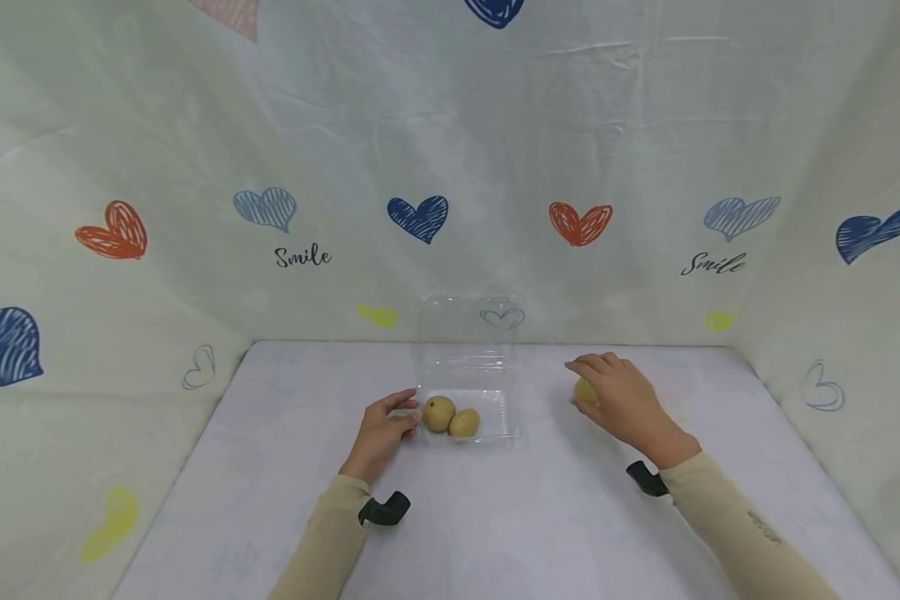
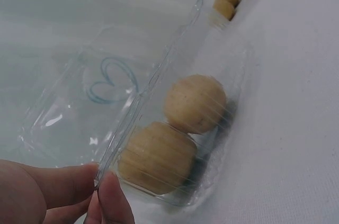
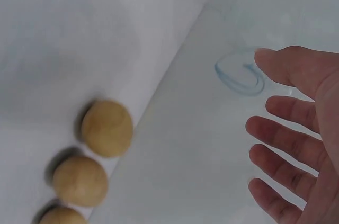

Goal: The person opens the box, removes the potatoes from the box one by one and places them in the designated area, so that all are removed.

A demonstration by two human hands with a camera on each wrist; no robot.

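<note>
A clear plastic clamshell box (image 1: 501, 408) stands on the table with its lid (image 1: 450, 329) raised. Two round yellow-brown potatoes (image 1: 438, 414) lie side by side at the left end inside it. My left hand (image 1: 384, 433) pinches the box's left edge between thumb and fingers, as the left wrist view shows close up. On the right, my right hand (image 1: 626, 404) hovers over another potato (image 1: 586, 390), partly hidden behind it. In the right wrist view its fingers (image 3: 288, 139) are spread and hold nothing, apart from a row of potatoes (image 3: 107, 128).
A white cloth covers the table (image 1: 487, 533). Behind and at the sides hangs a pale curtain (image 1: 495, 142) printed with hearts and the word Smile. Dark bands (image 1: 385, 509) sit at both wrists over beige sleeves (image 1: 742, 525).
</note>
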